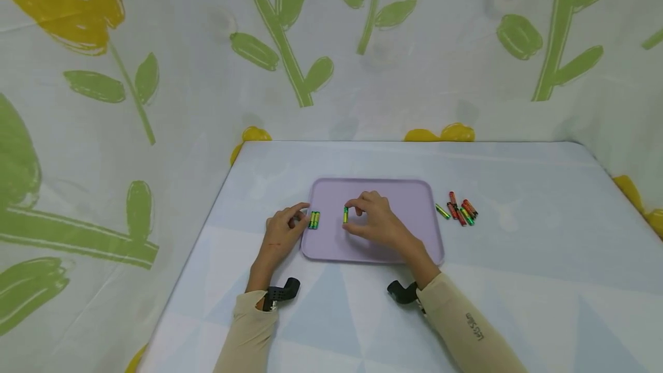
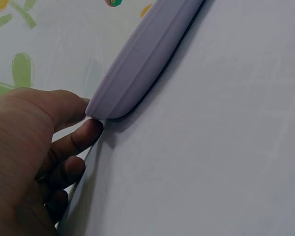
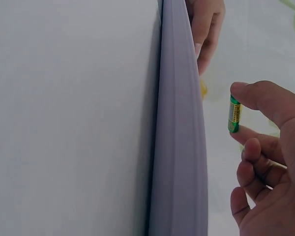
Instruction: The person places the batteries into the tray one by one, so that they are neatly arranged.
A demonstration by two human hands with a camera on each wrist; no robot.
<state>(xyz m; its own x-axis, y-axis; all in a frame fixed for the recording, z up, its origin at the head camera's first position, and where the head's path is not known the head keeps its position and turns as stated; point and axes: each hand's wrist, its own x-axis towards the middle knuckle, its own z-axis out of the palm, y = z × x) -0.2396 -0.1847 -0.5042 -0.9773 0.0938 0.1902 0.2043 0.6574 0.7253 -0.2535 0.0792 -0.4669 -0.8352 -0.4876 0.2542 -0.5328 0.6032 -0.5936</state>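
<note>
A small green battery (image 1: 345, 215) stands upright between the thumb and index finger of my right hand (image 1: 380, 222), which pinches it by its ends above the lilac tray (image 1: 411, 206). The right wrist view shows the same battery (image 3: 234, 114) with the other fingers loosely curled below. At the tray's left rim, my left hand (image 1: 281, 235) holds the edge. Its thumb tip goes behind the rim in the left wrist view, with the index finger (image 2: 94, 129) against the outside. Two green batteries (image 1: 314, 220) lie side by side inside the tray, close to those fingertips.
Right of the tray lies a loose pile of red batteries (image 1: 452, 209) and green batteries (image 1: 468, 216). A separate green battery (image 1: 442, 211) lies nearest the tray. The pale patterned table (image 1: 331, 309) meets a flower-print curtain (image 1: 362, 96) at the back. Each wrist wears a black camera (image 1: 282, 290).
</note>
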